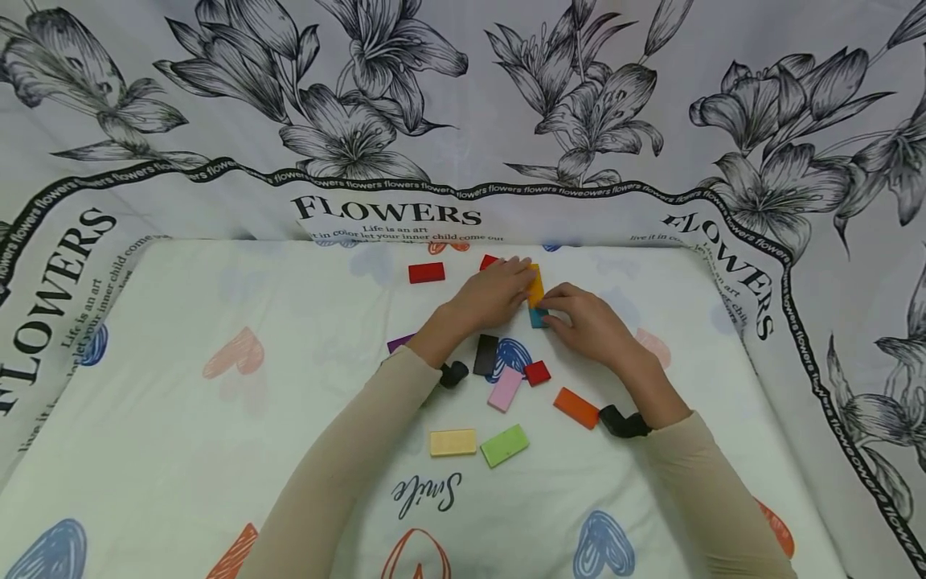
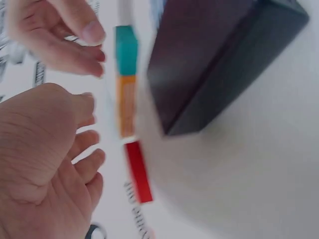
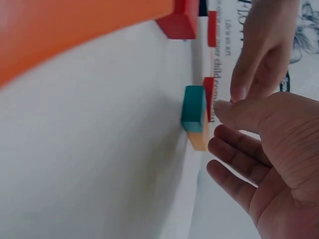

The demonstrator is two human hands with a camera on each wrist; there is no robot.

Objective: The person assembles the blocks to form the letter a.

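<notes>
A yellow-orange block (image 1: 535, 288) and a teal block (image 1: 538, 318) lie end to end near the cloth's far edge. My left hand (image 1: 495, 293) hovers at the yellow-orange block's left side; its relaxed fingers hold nothing in the left wrist view. Close to the teal block's right side is my right hand (image 1: 593, 323), thumb and fingers spread loosely, with a small gap to the block in the right wrist view. Partly hidden behind the left hand, a red block (image 1: 488, 261) shows its full length in the left wrist view (image 2: 138, 172).
Another red block (image 1: 427, 273) lies at the far left. Nearer me are black (image 1: 485, 355), pink (image 1: 505, 389), small red (image 1: 538, 373), orange (image 1: 576, 408), pale yellow (image 1: 452, 443) and green (image 1: 505, 445) blocks. A purple block (image 1: 399, 342) is partly under the left forearm.
</notes>
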